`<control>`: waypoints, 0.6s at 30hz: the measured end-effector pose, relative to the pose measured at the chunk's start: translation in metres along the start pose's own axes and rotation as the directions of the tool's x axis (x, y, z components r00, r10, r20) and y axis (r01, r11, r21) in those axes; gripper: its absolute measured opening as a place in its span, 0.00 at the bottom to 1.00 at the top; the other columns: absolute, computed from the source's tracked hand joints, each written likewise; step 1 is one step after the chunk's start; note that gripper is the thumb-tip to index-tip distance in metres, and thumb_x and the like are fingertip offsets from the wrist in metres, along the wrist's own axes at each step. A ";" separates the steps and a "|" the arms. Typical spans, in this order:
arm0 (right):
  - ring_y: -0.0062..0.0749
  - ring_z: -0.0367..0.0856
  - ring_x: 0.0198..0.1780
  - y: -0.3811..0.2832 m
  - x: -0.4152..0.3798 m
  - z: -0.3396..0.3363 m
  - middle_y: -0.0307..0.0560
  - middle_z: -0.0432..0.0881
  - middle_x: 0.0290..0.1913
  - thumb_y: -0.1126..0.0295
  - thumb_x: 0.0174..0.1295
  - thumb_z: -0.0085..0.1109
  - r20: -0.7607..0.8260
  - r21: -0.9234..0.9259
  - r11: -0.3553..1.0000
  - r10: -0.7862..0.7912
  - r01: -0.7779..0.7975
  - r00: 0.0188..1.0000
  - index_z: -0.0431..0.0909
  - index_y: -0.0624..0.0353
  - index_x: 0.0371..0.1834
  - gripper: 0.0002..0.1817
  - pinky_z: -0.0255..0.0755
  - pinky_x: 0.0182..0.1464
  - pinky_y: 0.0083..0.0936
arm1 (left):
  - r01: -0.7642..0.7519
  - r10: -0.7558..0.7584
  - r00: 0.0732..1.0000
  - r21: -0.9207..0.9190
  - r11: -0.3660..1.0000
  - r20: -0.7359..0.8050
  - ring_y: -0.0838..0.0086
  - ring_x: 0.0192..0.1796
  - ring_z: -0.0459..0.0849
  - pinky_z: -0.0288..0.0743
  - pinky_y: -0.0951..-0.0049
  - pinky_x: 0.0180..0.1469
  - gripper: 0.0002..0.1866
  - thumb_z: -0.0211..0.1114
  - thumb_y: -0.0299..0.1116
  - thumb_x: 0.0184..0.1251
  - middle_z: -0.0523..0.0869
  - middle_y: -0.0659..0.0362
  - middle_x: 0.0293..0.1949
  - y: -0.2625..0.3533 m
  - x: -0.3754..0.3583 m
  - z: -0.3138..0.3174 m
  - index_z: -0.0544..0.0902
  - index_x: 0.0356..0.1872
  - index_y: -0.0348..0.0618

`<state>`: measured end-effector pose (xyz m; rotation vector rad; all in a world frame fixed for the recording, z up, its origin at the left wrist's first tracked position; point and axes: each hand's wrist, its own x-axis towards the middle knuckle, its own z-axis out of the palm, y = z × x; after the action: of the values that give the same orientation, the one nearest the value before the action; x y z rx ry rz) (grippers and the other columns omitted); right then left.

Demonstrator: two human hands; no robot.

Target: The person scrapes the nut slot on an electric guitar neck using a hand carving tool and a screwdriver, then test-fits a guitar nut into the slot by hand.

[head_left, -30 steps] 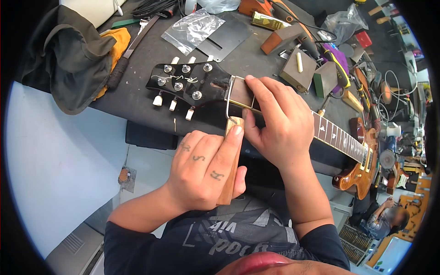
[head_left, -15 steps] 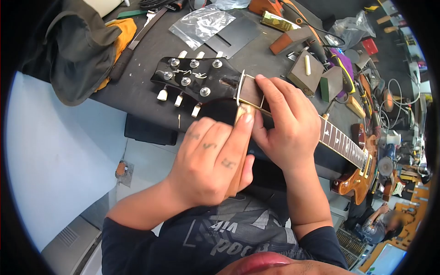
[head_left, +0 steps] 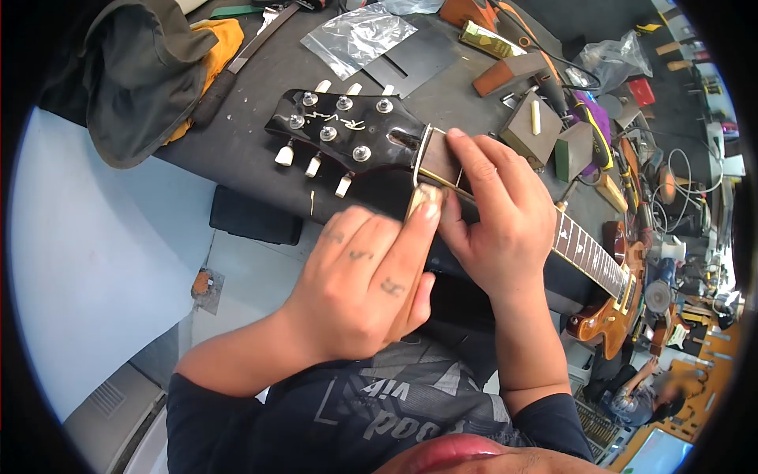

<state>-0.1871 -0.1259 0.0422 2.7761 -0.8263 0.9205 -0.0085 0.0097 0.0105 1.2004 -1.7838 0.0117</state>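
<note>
Head view: left hand [head_left: 359, 280] closed round a wooden block [head_left: 421, 202], tip pressed at guitar neck [head_left: 588, 253] edge nr the headstock [head_left: 339, 134]. Right hand [head_left: 497, 217] lies fingers-down over the first frets, gripping the neck. Guitar on dark tabletop [head_left: 237, 150].

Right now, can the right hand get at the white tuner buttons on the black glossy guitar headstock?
Probably yes. The right hand rests on the neck beside the black glossy guitar headstock, and nothing covers the white tuner buttons; it would have to let go of the neck first.
</note>
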 end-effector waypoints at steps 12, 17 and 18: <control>0.41 0.88 0.45 0.001 0.001 -0.006 0.45 0.90 0.57 0.70 0.59 0.82 0.082 0.022 1.000 0.005 -0.007 0.997 0.93 0.35 0.77 0.38 0.84 0.48 0.39 | 0.025 -0.023 0.999 -0.042 0.999 0.040 0.52 0.42 0.85 0.84 0.50 0.50 0.37 0.75 0.30 0.72 0.88 0.42 0.49 0.004 -0.005 -0.007 0.81 0.78 0.16; 0.41 0.89 0.46 -0.003 0.004 -0.008 0.46 0.90 0.57 0.71 0.59 0.82 0.104 0.047 0.999 0.015 -0.020 0.994 0.93 0.37 0.77 0.37 0.84 0.49 0.40 | 0.029 -0.029 1.000 -0.025 0.999 0.011 0.52 0.42 0.86 0.84 0.50 0.50 0.36 0.75 0.29 0.71 0.88 0.42 0.50 -0.002 0.002 -0.002 0.81 0.77 0.16; 0.41 0.89 0.46 -0.002 0.004 -0.008 0.46 0.90 0.57 0.71 0.59 0.82 0.098 0.044 0.999 0.012 -0.017 0.995 0.93 0.37 0.77 0.37 0.84 0.49 0.40 | 0.041 -0.040 0.999 -0.033 0.999 0.027 0.52 0.43 0.86 0.84 0.51 0.50 0.36 0.75 0.29 0.71 0.88 0.42 0.50 -0.001 0.002 -0.002 0.81 0.77 0.16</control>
<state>-0.1877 -0.1236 0.0514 2.8771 -0.8509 0.8213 -0.0062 0.0085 0.0130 1.2169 -1.7757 -0.0581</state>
